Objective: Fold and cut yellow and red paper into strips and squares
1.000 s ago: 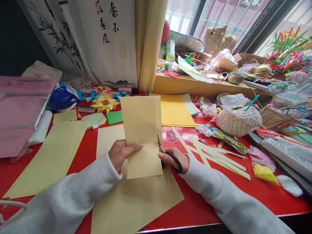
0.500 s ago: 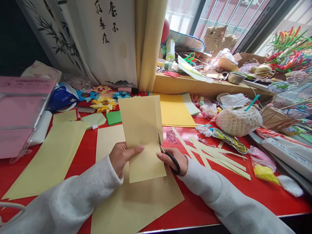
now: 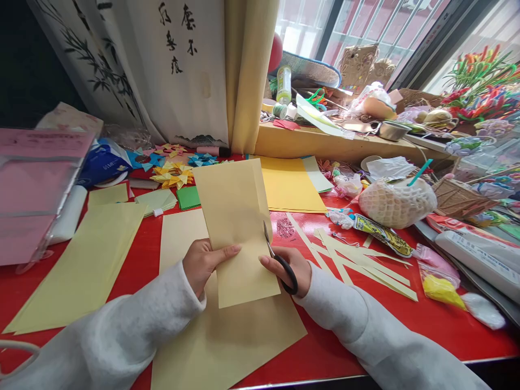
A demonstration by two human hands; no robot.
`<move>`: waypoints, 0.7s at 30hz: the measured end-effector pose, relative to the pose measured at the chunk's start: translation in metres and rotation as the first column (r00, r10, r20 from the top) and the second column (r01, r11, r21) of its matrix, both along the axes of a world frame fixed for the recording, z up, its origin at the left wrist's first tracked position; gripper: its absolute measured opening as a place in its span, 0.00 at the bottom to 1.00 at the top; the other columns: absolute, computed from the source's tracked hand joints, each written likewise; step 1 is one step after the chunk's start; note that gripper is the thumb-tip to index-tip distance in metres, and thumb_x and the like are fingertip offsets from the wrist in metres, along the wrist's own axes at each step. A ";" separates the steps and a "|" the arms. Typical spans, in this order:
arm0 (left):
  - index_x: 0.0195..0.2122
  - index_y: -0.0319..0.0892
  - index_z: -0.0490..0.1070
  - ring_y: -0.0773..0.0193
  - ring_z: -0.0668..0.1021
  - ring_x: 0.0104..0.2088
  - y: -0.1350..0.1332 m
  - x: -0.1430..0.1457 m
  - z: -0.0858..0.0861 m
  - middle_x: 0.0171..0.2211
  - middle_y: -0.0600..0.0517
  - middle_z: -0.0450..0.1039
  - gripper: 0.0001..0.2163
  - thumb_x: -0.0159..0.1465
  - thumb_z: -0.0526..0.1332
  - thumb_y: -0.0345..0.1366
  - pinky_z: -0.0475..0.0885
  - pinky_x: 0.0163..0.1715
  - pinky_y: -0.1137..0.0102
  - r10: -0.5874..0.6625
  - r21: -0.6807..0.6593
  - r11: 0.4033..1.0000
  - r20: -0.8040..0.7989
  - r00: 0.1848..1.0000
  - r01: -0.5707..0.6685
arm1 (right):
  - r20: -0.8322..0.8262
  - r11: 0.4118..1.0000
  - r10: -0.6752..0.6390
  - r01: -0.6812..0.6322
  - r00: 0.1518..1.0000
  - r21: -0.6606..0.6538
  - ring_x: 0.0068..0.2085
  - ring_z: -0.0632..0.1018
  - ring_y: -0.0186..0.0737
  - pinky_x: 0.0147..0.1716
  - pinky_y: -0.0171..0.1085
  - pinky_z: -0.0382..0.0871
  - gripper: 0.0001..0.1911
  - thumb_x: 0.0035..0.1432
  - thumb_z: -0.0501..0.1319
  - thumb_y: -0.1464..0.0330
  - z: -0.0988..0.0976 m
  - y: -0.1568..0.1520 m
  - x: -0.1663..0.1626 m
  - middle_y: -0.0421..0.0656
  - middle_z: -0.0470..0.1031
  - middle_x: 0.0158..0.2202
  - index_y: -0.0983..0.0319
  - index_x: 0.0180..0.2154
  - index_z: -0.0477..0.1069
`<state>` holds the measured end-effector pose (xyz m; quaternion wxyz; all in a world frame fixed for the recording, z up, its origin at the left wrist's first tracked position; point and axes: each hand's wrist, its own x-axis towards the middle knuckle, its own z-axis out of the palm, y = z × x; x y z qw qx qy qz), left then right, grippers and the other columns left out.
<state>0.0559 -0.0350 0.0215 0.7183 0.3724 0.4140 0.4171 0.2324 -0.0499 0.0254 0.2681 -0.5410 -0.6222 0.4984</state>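
Observation:
My left hand [image 3: 207, 262] pinches a pale yellow sheet of paper [image 3: 231, 206] by its left side, thumb on top. The sheet is held up off the table, and a crease runs down near its right edge. In my right hand [image 3: 294, 271] is a pair of scissors [image 3: 289, 276] with black handles, its blades pointing up along the crease on the sheet's right side. Part of the blades is hidden by the paper. Beneath the hands lies a larger pale yellow sheet [image 3: 227, 352] on the red table [image 3: 320, 346].
Cut paper strips [image 3: 365, 262] lie to the right, beside a netted round fruit [image 3: 398, 203] with a straw. Yellow sheets [image 3: 81, 265] are stacked at left. Behind are orange paper [image 3: 290, 184], green paper [image 3: 188, 197] and folded paper stars [image 3: 173, 173]. A cluttered windowsill [image 3: 325, 141] runs behind.
The held sheet has tilted slightly, its top leaning left and its lower edge shifting right. The scissors and both hands stay nearly in place.

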 end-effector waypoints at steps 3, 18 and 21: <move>0.38 0.38 0.70 0.56 0.74 0.36 0.001 0.000 0.001 0.34 0.48 0.74 0.14 0.48 0.62 0.32 0.72 0.32 0.66 0.005 -0.002 1.000 -0.002 1.000 -0.005 | -0.017 1.000 -0.022 0.022 1.000 -0.001 0.18 0.61 0.28 0.16 0.30 0.52 0.20 0.43 0.54 0.52 0.000 -0.001 -0.001 0.36 0.58 0.15 0.64 0.20 0.63; 0.38 0.39 0.70 0.56 0.74 0.35 0.002 -0.001 0.001 0.34 0.49 0.74 0.15 0.47 0.62 0.33 0.71 0.33 0.65 0.013 -0.007 1.000 -0.021 1.000 -0.013 | -0.109 0.998 -0.013 0.006 0.994 -0.065 0.17 0.62 0.29 0.16 0.31 0.54 0.19 0.42 0.55 0.52 -0.013 0.001 -0.002 0.37 0.61 0.16 0.63 0.24 0.65; 0.37 0.39 0.70 0.55 0.74 0.35 0.001 0.000 0.002 0.34 0.48 0.74 0.16 0.46 0.63 0.33 0.71 0.34 0.63 0.013 -0.027 1.000 -0.033 0.999 -0.013 | -0.126 0.997 -0.021 0.011 0.992 -0.075 0.18 0.62 0.29 0.16 0.31 0.55 0.19 0.43 0.55 0.52 -0.013 0.001 -0.002 0.37 0.60 0.17 0.63 0.25 0.66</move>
